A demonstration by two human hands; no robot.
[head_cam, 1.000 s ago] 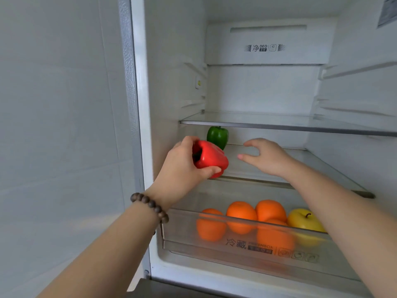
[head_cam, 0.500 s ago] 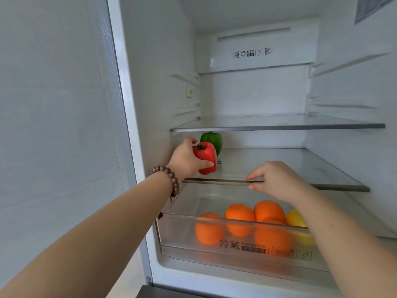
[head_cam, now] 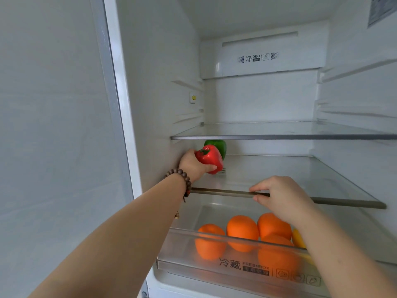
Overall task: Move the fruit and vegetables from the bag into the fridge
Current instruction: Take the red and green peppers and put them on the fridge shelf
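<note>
Red pepper nearly down on the middle shelf; fruit already in the drawer.

My left hand grips the red pepper at the left end of the glass shelf, just in front of the green pepper standing at the back. I judge the red pepper touching or about to touch the glass. My right hand curls its fingers over the shelf's front rail. Below, oranges and a yellow fruit lie in the crisper drawer. The bag is out of view, so I cannot tell what remains.

Brown beaded bracelet, bare forearms
</note>
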